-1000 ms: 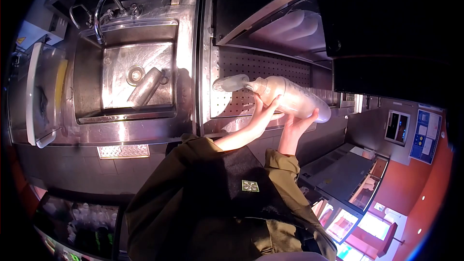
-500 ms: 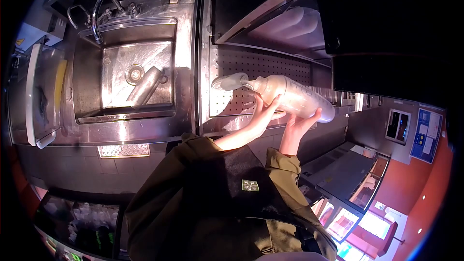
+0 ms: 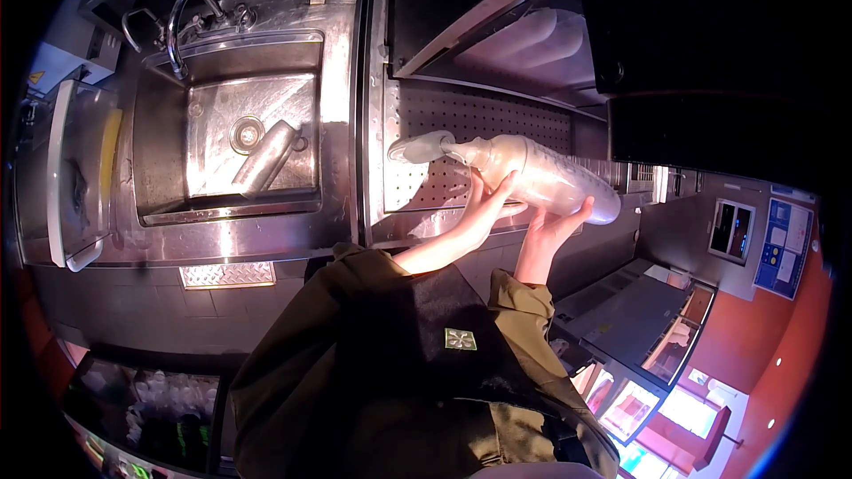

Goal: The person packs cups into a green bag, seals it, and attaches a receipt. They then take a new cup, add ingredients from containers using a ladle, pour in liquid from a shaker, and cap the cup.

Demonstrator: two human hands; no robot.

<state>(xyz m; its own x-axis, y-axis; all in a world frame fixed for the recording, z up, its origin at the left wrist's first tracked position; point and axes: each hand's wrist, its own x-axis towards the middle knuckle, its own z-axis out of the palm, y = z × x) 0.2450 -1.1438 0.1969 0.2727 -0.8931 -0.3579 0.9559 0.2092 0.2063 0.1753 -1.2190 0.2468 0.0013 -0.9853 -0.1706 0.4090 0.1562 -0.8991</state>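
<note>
A long translucent cylinder (image 3: 541, 173), perhaps a bottle or a sleeve of cups, lies slantwise across both hands. Beneath its middle, my left hand (image 3: 484, 215) holds it near the narrower end. My right hand (image 3: 550, 232) grips its rounded right end from below. An oval, cloudy clear piece (image 3: 422, 149) touches or overlaps the narrow tip, over a perforated metal tray (image 3: 532, 122); whether the two are joined is unclear.
A metal sink (image 3: 311, 168) on the left holds a metal cup (image 3: 266, 158) beside the drain, under a curved faucet (image 3: 179, 22). A white-rimmed bin (image 3: 60, 173) stands further left. Dark cabinetry (image 3: 710, 27) fills the upper right.
The cylinder and my right hand have shifted very slightly to the right. My left hand has stayed nearly in place.
</note>
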